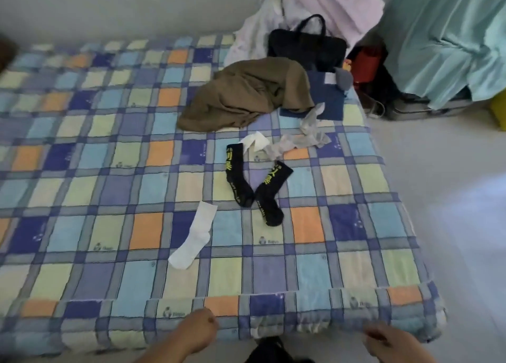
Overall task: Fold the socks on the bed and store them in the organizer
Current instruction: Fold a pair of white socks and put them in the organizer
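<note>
Head view: both grips, left hand (195, 332) and right hand (388, 339), hang loosely curled and hold nothing at the near edge of the checked-quilt bed (109, 198), where two black yellow-lettered socks (256, 187), a white sock (194, 239) and sheer grey socks (298, 140) lie unfolded.

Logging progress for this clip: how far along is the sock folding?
Nothing looks done. The two black socks, the white sock and the pale socks all lie loose and unfolded on the bed. Nothing is in hand: the left hand and right hand hold nothing. All folding and storing remains; no organizer is clearly identifiable.
</note>
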`<control>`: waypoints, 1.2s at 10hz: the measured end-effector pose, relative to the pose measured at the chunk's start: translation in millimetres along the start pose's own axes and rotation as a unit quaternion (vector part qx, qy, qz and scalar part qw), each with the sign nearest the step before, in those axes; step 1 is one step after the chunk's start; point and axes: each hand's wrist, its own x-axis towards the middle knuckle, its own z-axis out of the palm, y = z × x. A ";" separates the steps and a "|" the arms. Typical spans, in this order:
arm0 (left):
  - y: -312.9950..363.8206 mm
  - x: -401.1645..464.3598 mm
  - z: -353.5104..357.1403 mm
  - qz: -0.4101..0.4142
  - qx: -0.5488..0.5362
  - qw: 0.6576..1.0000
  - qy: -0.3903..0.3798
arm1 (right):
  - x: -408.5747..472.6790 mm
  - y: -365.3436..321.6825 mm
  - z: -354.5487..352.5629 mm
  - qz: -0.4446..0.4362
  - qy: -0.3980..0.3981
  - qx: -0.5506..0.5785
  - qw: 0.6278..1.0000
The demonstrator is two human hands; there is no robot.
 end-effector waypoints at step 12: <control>-85.3 289.8 -15.3 -0.065 -0.935 0.197 0.289 | 377.9 -287.9 357.5 -0.037 -0.211 0.310 0.926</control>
